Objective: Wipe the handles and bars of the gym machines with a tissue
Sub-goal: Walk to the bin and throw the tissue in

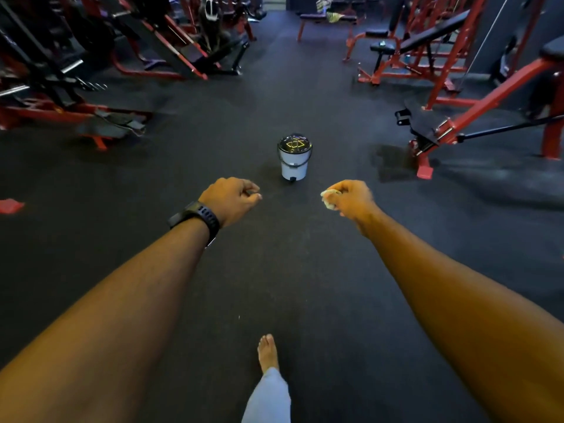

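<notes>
White tissue wad (330, 199) clamped in right hand (354, 200) at 1 o'clock, left hand (230, 199) at 11 curled on nothing. Probably bin time: head for pedal bin (294, 160) at 12, foot it open, drop.

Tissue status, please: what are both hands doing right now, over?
Right hand grips the crumpled tissue. Left hand curled, holding nothing. Pedal bin stands on the floor ahead, apart from both hands. Gym machines untouched.

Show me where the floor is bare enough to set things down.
Bare floor runs from the bin back to the foot, and past the bin up the middle aisle. Crowded: red machines on the left, benches on the right.
</notes>
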